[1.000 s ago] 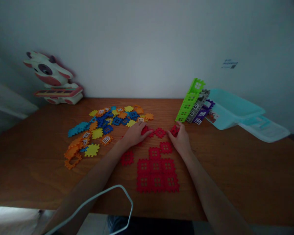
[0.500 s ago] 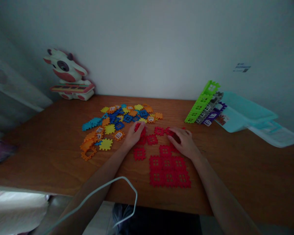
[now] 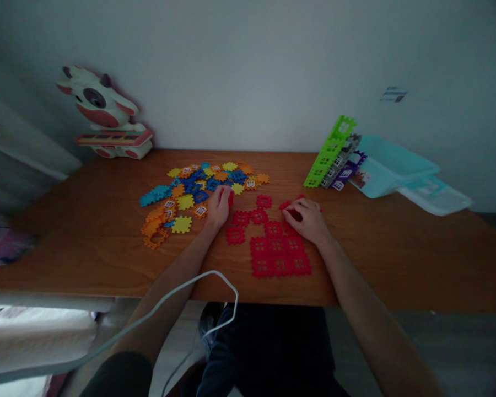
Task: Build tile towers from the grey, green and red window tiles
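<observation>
On the wooden table lies a flat panel of joined red waffle tiles. Loose red tiles lie just beyond it. My left hand is curled around a red tile at the right edge of a mixed pile of blue, yellow and orange tiles. My right hand rests at the panel's far right corner, fingers closed on a red tile there.
A built strip of green, grey and purple tiles leans against a teal plastic bin with its lid at the back right. A cow-shaped toy stands at the back left. A white cable hangs over the table's near edge.
My left hand has moved left towards the mixed pile and closed on a red tile. My right hand has drawn back to the panel's corner. The view has tilted down.
</observation>
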Motion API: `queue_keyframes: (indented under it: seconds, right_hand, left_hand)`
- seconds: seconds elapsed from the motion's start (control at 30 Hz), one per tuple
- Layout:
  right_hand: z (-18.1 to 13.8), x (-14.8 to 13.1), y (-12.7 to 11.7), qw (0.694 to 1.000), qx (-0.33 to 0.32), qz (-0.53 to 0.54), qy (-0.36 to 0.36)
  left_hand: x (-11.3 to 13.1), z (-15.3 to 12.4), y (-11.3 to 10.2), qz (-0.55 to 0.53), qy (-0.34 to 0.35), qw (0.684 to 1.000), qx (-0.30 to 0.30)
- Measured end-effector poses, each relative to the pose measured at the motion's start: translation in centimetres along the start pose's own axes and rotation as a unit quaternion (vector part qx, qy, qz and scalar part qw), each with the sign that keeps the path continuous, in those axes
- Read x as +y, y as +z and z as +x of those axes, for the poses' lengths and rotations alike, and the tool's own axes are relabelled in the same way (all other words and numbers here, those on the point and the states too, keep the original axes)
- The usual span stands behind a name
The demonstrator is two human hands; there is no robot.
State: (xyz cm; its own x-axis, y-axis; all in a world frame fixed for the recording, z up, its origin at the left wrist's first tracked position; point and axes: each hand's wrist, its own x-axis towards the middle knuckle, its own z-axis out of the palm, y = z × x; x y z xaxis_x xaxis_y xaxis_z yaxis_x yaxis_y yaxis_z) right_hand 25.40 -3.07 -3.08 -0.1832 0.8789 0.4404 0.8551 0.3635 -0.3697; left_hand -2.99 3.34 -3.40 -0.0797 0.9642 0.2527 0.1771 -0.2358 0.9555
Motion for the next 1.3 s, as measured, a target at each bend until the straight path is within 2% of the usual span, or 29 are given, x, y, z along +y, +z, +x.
queue_keyframes:
  seconds: [0.13,0.3,0.43,0.67,0.77,0.87,1.03,1.2,1.3]
  right_hand:
    - [-1.1,-0.5,-0.5,1.000,-0.002,0.015,0.001]
    - [-1.5,-0.7,-0.9,1.000,-0.016,0.025,-0.003]
    - [-1.4,-0.9,-1.1,0.998,-0.045,0.045,-0.006]
    - [-1.5,-1.1,-1.2,0.995,-0.046,0.085,0.009]
    - [-1.6,-1.1,-1.3,0.995,-0.052,0.080,0.006]
    - [-1.6,-1.0,-1.3,0.996,-0.063,0.057,0.007]
    - [-1.6,-0.5,-1.0,0.997,-0.057,0.047,0.035]
    - [-1.8,-0.2,-0.9,0.995,-0.053,0.081,0.033]
    - [-1.8,-0.2,-0.9,0.993,-0.070,0.086,0.034]
  left_hand:
    - [0.5,-0.4,-0.8,0.112,0.065,0.992,-0.011]
    - [0.5,-0.7,-0.5,0.207,0.119,0.969,-0.062]
    - [0.4,-0.8,-0.4,0.244,0.151,0.952,-0.110]
    - [0.3,-1.0,0.0,0.275,0.185,0.926,-0.178]
    - [0.2,-1.0,0.1,0.281,0.186,0.925,-0.176]
    - [-0.2,-0.8,0.2,0.288,0.172,0.930,-0.151]
    - [-1.0,-0.8,0.4,0.298,0.155,0.934,-0.124]
    - [0.3,-1.0,-0.6,0.302,0.229,0.917,-0.121]
    - [1.6,-1.2,-1.2,0.325,0.283,0.885,-0.174]
